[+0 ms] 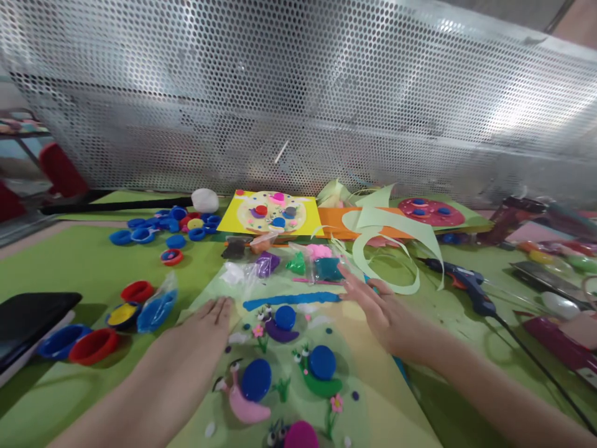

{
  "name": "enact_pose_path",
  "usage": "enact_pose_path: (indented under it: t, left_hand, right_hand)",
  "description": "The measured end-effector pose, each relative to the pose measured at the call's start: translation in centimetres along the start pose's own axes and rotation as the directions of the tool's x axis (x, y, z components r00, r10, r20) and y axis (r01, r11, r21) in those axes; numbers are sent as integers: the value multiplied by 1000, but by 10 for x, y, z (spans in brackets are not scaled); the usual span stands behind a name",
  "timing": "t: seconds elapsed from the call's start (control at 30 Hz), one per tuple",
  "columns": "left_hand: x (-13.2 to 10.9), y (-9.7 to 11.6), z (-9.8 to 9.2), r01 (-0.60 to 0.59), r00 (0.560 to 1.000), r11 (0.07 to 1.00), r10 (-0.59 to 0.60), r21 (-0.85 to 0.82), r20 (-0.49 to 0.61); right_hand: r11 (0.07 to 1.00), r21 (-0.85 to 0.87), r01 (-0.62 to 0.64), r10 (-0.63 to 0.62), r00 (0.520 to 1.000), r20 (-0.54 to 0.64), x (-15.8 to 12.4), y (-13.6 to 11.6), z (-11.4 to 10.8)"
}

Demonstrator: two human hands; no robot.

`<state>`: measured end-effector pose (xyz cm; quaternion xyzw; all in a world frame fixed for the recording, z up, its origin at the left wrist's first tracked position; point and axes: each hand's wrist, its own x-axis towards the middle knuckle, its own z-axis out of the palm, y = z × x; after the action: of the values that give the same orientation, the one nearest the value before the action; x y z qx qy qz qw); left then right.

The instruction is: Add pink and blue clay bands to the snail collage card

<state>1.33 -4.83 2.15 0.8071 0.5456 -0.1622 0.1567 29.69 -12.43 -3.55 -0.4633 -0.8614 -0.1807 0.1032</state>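
Between my hands lies a pale green sheet [298,398] with several snails made of clay and bottle caps. One has a pink body [247,404] and a blue cap [256,379]; another has a green body [321,384]. A blue clay strip [289,300] runs across the sheet's top. My left hand [209,323] lies flat at the sheet's left edge, fingers stretched. My right hand [385,311] has its fingers spread at the strip's right end; whether they touch it I cannot tell. Both hands look free of any object.
Bagged clay in purple [267,264], green [296,264] and teal [329,269] lies beyond the strip. Bottle caps [142,235] cluster at left. A hot glue gun [466,286] with its cord rests at right, near paper scraps [405,274]. A perforated metal panel [298,93] closes the back.
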Motion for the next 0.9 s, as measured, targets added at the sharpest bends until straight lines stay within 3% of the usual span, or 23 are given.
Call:
enact_pose_path:
  t: [0.2,0.43,0.67,0.9]
  left_hand:
    - [1,0,2,40,999,999,-39,-32,22]
    - [3,-2,3,9,999,1000,-9,0,-34]
    - [-1,1,-1,-9,998,990,0,140,62]
    - [-1,2,-1,-21,998,986,12,168,58]
  right_hand:
    - [988,30,-150,143,976,164,-1,3,-13]
    - [982,130,-138,99,957,272,5,-4,-13]
    - [917,314,-245,162,949,269,5,-3,-3]
    - [934,240,-265,211,950,231,6,-4,10]
